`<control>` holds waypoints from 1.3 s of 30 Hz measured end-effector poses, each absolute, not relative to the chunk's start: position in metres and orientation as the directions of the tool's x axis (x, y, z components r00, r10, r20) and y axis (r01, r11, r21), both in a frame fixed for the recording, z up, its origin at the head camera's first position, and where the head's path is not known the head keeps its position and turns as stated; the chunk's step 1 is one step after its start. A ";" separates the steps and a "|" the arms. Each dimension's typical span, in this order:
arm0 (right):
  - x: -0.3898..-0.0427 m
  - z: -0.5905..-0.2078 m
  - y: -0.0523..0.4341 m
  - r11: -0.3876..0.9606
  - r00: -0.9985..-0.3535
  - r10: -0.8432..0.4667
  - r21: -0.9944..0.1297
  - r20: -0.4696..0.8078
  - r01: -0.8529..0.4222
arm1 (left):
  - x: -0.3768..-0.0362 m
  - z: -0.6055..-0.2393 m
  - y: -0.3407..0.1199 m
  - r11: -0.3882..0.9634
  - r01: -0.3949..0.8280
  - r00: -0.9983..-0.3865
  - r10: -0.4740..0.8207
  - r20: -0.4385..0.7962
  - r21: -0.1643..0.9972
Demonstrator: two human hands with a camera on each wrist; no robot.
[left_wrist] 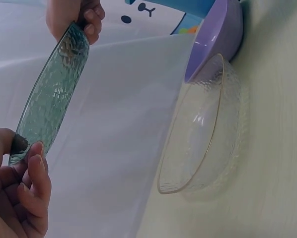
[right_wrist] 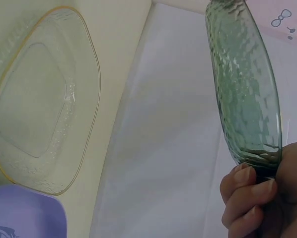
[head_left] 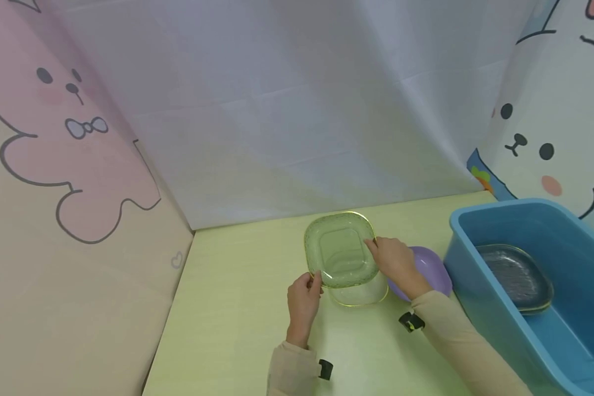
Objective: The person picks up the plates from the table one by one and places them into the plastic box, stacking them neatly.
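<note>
Green glass plate [head_left: 340, 250] held up off the table [head_left: 237, 308], tilted, directly above a clear gold-rimmed plate [head_left: 361, 297] lying flat. Left hand [head_left: 303, 300] pinching the near left edge, right hand [head_left: 395, 263] curled over the far right edge; both clamped on the rim, well apart. Purple bowl [head_left: 428, 267] just beside the clear plate, touching it as seen from the left wrist. Blue tub [head_left: 564, 330] to the right, grey plate [head_left: 517, 275] inside. Probably mid-carry. Next move calls for a level, steady two-handed hold and clearance from the glass below.
</note>
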State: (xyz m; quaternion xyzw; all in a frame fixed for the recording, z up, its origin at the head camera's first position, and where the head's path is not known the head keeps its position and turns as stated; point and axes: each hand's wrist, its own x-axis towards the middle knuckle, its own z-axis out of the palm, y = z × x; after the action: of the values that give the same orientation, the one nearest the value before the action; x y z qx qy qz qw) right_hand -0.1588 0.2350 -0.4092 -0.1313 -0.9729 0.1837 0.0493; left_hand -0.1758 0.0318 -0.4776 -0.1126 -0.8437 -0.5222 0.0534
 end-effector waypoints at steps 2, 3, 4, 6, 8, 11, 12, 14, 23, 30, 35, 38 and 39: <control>-0.160 -0.408 0.236 0.898 -0.961 0.271 -0.374 0.059 0.230 | -0.176 -0.475 0.031 0.411 0.257 -0.966 0.146 0.215 0.875; -0.160 -0.408 0.236 0.900 -0.961 0.267 -0.374 0.066 0.225 | -0.177 -0.475 0.030 0.402 0.262 -0.964 0.152 0.219 0.877; -0.161 -0.406 0.237 0.901 -0.962 0.264 -0.373 0.070 0.220 | -0.177 -0.474 0.029 0.391 0.263 -0.963 0.158 0.217 0.882; -0.162 -0.403 0.237 0.903 -0.965 0.254 -0.374 0.070 0.211 | -0.176 -0.474 0.027 0.365 0.265 -0.961 0.171 0.215 0.893; -0.162 -0.400 0.236 0.906 -0.969 0.241 -0.372 0.060 0.202 | -0.175 -0.476 0.024 0.335 0.273 -0.957 0.185 0.221 0.902; -0.160 -0.395 0.236 0.903 -0.969 0.244 -0.372 0.032 0.215 | -0.171 -0.482 0.019 0.288 0.293 -0.948 0.213 0.238 0.912; -0.159 -0.393 0.236 0.902 -0.968 0.249 -0.372 0.026 0.222 | -0.170 -0.485 0.017 0.278 0.305 -0.942 0.225 0.248 0.911; -0.158 -0.389 0.237 0.900 -0.966 0.258 -0.370 0.028 0.230 | -0.166 -0.489 0.015 0.276 0.314 -0.935 0.254 0.247 0.908; -0.170 -0.322 0.270 0.910 -0.967 0.253 -0.341 0.002 0.237 | -0.178 -0.503 0.025 0.541 0.231 -0.941 0.335 0.044 0.809; -0.155 -0.267 0.330 0.928 -0.969 0.248 -0.292 0.025 0.230 | -0.197 -0.510 0.031 0.723 0.122 -0.954 0.274 -0.120 0.680; -0.134 -0.254 0.373 0.942 -0.966 0.257 -0.232 0.034 0.243 | -0.197 -0.515 0.036 0.795 0.134 -0.931 0.306 -0.199 0.592; -0.116 -0.255 0.395 0.944 -0.963 0.271 -0.195 -0.006 0.267 | -0.194 -0.518 0.037 0.825 0.129 -0.930 0.293 -0.222 0.550; -0.110 -0.257 0.403 0.945 -0.961 0.275 -0.180 -0.024 0.275 | -0.193 -0.520 0.037 0.831 0.125 -0.931 0.287 -0.225 0.543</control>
State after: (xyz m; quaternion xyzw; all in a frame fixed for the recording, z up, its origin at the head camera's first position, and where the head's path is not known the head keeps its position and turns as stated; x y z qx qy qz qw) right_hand -0.1099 0.4026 -0.2566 -0.1393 -0.9860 0.0913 0.0005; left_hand -0.1930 0.0370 -0.5197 -0.1091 -0.9448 -0.2699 -0.1505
